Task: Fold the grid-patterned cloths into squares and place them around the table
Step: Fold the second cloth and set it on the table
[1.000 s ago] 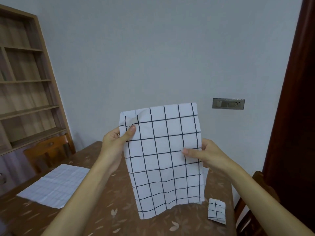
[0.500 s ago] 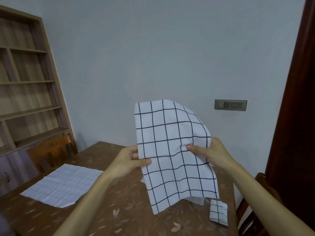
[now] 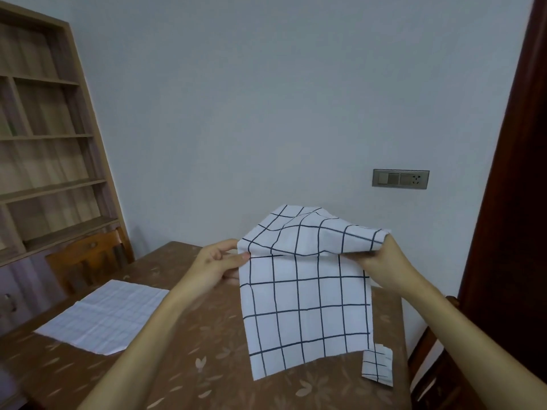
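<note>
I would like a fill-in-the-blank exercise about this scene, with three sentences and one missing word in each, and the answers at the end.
1. Both hands hold the large grid-patterned cloth above the table, and its top part is bent over toward the ____ hand.
2. The small folded grid cloth lies near the table's ____ edge.
3. The flat pale cloth lies on the table in front of a wooden ____.

Missing words: right; right; chair

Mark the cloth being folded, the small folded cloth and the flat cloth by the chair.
cloth being folded [image 3: 307, 309], head view, its hanging lower panel
small folded cloth [image 3: 377, 363], head view, its top face
flat cloth [image 3: 109, 315], head view, its centre
</note>
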`<state>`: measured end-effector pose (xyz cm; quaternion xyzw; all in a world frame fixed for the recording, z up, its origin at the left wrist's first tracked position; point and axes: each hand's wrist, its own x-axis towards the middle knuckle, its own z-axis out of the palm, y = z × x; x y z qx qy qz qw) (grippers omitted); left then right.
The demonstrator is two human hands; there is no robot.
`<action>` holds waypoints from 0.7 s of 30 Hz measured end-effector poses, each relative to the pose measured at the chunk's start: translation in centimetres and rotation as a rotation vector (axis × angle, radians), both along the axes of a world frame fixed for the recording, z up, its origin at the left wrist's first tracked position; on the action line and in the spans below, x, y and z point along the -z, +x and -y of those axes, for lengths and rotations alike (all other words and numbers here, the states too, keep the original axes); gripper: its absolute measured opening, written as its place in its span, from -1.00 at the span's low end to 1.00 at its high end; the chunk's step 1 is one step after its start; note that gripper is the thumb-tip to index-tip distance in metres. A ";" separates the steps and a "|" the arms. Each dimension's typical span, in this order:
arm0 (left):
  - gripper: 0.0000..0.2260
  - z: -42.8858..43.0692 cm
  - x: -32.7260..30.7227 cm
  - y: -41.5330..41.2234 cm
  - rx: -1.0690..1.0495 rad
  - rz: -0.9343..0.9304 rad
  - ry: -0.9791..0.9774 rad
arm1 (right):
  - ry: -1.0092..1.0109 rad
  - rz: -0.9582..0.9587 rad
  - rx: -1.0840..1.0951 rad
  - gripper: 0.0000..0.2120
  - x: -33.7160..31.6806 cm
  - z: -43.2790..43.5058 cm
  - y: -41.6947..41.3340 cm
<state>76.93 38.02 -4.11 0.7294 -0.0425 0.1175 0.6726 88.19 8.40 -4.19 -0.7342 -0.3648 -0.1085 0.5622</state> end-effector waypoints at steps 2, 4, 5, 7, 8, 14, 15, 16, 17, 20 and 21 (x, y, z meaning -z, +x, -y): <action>-0.83 0.0 0.0 0.2 -0.003 -0.018 -0.065 | -0.050 0.056 0.075 -0.61 0.8 0.3 0.5; -0.81 -0.4 0.1 0.5 -0.011 -0.035 -0.110 | -0.048 0.060 0.003 -0.68 1.0 0.5 0.4; -0.79 -0.5 0.1 0.6 -0.024 -0.038 -0.129 | -0.116 0.154 0.006 -0.74 1.1 0.6 0.2; -0.76 -0.5 0.1 0.6 -0.055 -0.050 -0.154 | -0.123 0.150 -0.053 -0.70 0.9 0.8 0.0; -0.75 -0.6 0.0 0.6 -0.073 -0.054 -0.158 | -0.085 0.124 -0.098 -0.76 0.2 0.8 0.0; -0.72 -1.5 -0.5 0.7 -0.180 -0.025 -0.225 | -0.008 -0.033 -0.011 -0.40 0.0 0.5 0.0; -0.71 -1.5 -0.4 0.6 -0.167 -0.038 -0.278 | 0.016 -0.052 -0.016 -0.40 0.1 0.5 -0.1; -0.69 -1.3 -0.4 0.4 -0.158 -0.038 -0.300 | 0.043 -0.076 -0.013 -0.43 0.3 0.5 -0.2; -0.69 -1.2 -0.3 0.3 -0.169 -0.031 -0.295 | 0.063 -0.103 -0.012 -0.50 0.6 0.3 -0.1; -0.72 -1.2 0.0 0.3 -0.234 0.037 -0.123 | 0.106 -0.246 -0.041 -0.74 0.6 -0.3 -0.4; -0.74 -1.1 0.1 0.3 -0.240 0.058 -0.076 | 0.094 -0.281 -0.042 -0.76 0.7 -0.5 -0.6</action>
